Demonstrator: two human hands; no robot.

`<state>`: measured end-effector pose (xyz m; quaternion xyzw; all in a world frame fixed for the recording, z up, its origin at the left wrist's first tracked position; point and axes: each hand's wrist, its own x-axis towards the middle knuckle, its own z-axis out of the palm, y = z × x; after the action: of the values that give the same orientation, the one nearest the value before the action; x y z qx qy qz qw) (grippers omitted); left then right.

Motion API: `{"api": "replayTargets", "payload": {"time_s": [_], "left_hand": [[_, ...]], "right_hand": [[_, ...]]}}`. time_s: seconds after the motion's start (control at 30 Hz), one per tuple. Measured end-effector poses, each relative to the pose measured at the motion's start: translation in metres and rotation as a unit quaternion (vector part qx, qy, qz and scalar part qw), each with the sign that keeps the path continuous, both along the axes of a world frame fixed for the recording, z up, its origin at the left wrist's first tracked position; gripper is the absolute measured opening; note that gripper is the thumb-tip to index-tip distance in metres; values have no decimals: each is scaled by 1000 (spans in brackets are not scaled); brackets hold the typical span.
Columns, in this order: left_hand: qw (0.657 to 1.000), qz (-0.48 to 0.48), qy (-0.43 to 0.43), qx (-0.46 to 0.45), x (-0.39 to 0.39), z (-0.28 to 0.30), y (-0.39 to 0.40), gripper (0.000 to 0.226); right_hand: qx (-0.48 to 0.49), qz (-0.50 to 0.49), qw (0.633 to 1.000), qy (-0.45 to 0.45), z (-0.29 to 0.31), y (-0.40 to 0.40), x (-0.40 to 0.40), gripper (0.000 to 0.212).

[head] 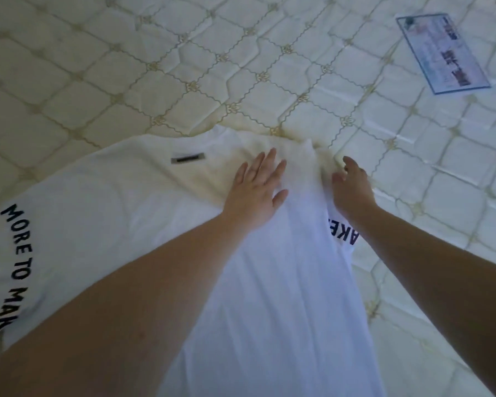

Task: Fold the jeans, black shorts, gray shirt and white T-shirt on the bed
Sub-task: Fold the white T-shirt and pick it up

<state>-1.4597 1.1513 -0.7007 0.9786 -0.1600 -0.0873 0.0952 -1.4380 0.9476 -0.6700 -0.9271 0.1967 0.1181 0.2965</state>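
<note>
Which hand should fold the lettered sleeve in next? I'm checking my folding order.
Probably the left hand: it lies flat on the white T-shirt, nearer that unfolded side. The right hand sits at the already folded edge.

Lighting on my head feed is soft and kinda dim, with a cool bluish cast on the right and warmer yellow at centre. No hard shadows or glare. Everything's a bit soft, and the wide lens bends the quilted mattress (184, 67) lines near the edges.
</note>
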Motion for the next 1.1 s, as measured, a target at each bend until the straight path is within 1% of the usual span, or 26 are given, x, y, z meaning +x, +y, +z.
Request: {"api": "replayTargets", "payload": {"time_s": [0.13, 0.2, 0.27, 0.3, 0.37, 0.47, 0.53, 0.67, 0.73, 0.83, 0.9, 0.97, 1.0, 1.07, 1.1], "left_hand": [[998, 50, -40, 25, 3, -30, -20, 63], [997, 54, -50, 28, 4, -40, -20, 68], [997, 60, -43, 34, 7, -41, -20, 73], [996, 63, -44, 38, 7, -39, -20, 76], [996, 65, -49, 43, 7, -36, -22, 78], [995, 72, -47, 50, 6, -34, -21, 79], [995, 75, -46, 56, 9, -33, -22, 79], [994, 75, -33, 72, 10, -35, -22, 83], [994, 71, -29, 73, 11, -36, -21, 83], [995, 61, -27, 75, 13, -39, -20, 82], [995, 59, -26, 76, 12, -40, -19, 82], [995, 60, -26, 76, 13, -41, -20, 83], [995, 59, -24, 77, 13, -41, -20, 83], [995, 59, -18, 83, 12, -41, -20, 82], [994, 60, -17, 85, 11, -41, -20, 82]], "right_hand": [[12, 9, 1000, 23, -13, -19, 16, 44], [-14, 20, 998, 55, -17, -22, 26, 48], [-52, 39, 994, 88, -18, -23, 34, 37], [-50, 46, 993, 92, -18, -25, 36, 30], [-14, 46, 996, 70, -15, -32, 36, 25], [46, -16, 998, 25, -8, -63, 25, 20], [48, -66, 997, 18, -5, -93, 14, 19], [26, -105, 991, 76, -11, -126, -19, 21], [27, -126, 988, 84, -14, -128, -30, 22], [72, -153, 980, 101, -9, -124, -40, 32], [146, -135, 971, 134, -6, -122, -47, 35], [212, -119, 954, 174, -1, -119, -55, 26], [226, -111, 951, 182, 1, -118, -61, 21], [212, -105, 959, 157, 2, -118, -74, 17], [204, -123, 962, 131, 2, -117, -82, 16]]}}
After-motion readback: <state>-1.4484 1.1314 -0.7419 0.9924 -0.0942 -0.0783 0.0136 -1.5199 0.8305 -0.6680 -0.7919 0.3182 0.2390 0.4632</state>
